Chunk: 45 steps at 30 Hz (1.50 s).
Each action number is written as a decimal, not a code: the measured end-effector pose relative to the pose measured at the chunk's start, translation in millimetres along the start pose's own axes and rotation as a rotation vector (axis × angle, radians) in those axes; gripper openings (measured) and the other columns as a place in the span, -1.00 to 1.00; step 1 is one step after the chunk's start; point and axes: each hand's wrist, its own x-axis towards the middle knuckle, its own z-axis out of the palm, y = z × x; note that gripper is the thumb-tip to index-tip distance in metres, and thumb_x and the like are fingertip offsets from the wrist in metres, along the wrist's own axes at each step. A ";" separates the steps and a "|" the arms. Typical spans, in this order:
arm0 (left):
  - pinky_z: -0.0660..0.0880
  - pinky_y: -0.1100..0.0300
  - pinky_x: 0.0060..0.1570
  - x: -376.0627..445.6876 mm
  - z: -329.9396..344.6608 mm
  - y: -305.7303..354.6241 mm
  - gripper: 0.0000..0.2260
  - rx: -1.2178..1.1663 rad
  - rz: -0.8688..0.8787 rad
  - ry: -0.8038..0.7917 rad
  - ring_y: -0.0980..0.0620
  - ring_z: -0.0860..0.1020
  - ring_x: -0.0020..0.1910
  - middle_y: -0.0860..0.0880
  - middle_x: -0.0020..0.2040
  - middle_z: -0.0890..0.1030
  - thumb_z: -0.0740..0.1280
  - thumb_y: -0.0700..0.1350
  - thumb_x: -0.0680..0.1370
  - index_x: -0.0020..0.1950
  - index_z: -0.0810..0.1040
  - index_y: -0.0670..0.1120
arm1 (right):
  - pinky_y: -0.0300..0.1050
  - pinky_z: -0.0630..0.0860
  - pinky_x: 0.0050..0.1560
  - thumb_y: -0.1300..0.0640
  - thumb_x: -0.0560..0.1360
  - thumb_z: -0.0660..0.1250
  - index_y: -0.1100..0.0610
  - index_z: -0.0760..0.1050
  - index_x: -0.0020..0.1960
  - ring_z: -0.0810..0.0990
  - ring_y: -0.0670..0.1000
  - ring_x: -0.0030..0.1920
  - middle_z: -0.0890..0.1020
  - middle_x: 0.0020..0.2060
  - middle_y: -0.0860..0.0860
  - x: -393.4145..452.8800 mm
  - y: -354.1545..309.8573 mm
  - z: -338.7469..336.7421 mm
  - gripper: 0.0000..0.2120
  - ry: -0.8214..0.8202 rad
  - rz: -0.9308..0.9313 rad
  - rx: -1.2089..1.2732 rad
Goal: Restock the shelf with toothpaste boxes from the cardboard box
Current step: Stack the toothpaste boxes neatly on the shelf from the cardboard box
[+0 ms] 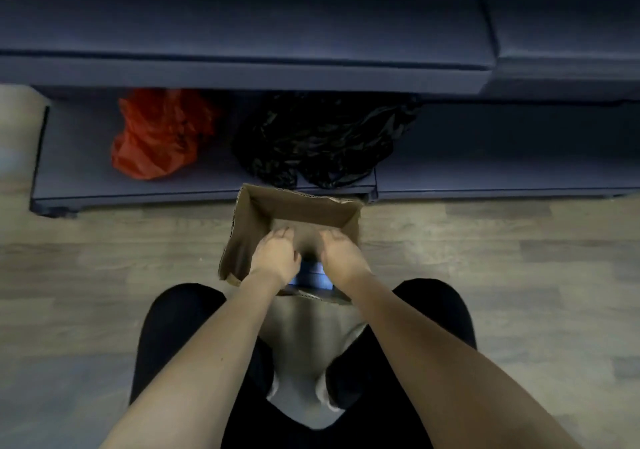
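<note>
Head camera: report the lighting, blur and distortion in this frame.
Head view: dim, bluish light; the shelf edges bow from the wide-angle lens; the whole frame is soft, blurrier at the left edge; deep shadow inside the cardboard box hides what the left hand and right hand touch.

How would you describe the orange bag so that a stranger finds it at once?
Start at the dark blue bottom shelf above the wooden floor. Two crumpled plastic bags lie on it, behind the open cardboard box. The orange bag is the left one, bright beside the black bag.

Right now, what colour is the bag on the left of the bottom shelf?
The bag is red-orange, seen in the head view.
</note>
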 end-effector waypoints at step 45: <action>0.33 0.14 0.26 157.6 196.3 -69.0 -0.65 0.280 0.089 -0.405 -0.12 0.42 0.31 -0.18 0.34 0.46 0.06 -0.10 0.64 0.33 0.46 -0.18 | 0.00 0.49 0.13 0.23 0.59 0.16 0.23 0.42 0.26 0.54 0.19 0.20 0.53 0.20 0.17 202.2 86.4 189.1 -0.73 0.026 0.142 -0.153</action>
